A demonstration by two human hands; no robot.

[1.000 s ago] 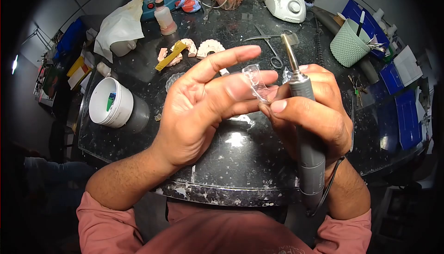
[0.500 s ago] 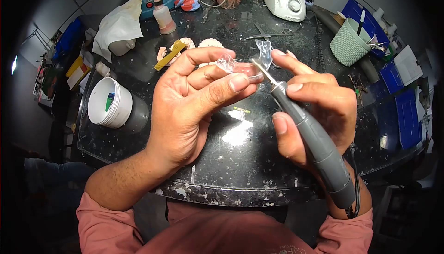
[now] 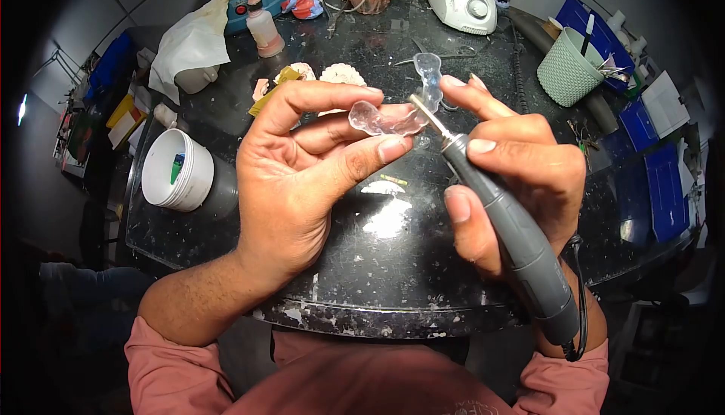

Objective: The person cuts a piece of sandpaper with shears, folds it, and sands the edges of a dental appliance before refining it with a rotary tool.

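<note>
A clear, arch-shaped dental tray (image 3: 400, 122) is pinched between the thumb and fingers of my left hand (image 3: 298, 154), its inner curve facing up and right. My right hand (image 3: 521, 154) grips a dark grey rotary handpiece (image 3: 521, 234) like a pen, with the cord hanging from its lower end. The thin bur (image 3: 432, 117) at its tip lies right at the inner edge of the tray. My right index fingertip is beside the tray's upper arm.
Behind my left hand are plaster dental models (image 3: 343, 75). A white tub (image 3: 178, 169) stands left, a pink-filled bottle (image 3: 264, 30) at the back, a white control box (image 3: 463, 1) back right, and a green basket (image 3: 570, 67) of tools right.
My left hand has shifted slightly left and turned the clear tray, so its arch shows flatter toward me. The handpiece has stayed nearly in place.
</note>
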